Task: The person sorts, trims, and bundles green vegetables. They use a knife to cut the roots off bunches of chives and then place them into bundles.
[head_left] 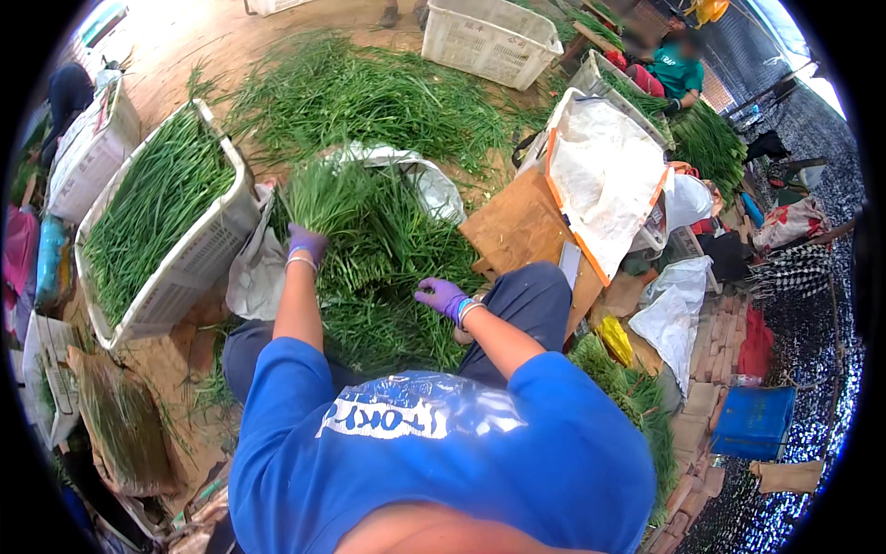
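Note:
My left hand (307,242), in a purple glove, is closed around a bunch of chives (323,198), whose thin leaves fan out above it. My right hand (443,297), gloved in purple too, is held over my lap with its fingers loosely bent and apart, and I see nothing in it. Between my knees a heap of loose chives (392,231) lies on a white sack (438,189), whose edge shows at the far side. The lower ends of the held bunch merge with this heap.
At left stands a white plastic crate (242,189) filled with chives. Farther off lie a big green pile (360,97) and another crate (489,42). A wooden board (521,222) and a white sheet (604,166) are at right. A person in green (678,69) sits at the back right.

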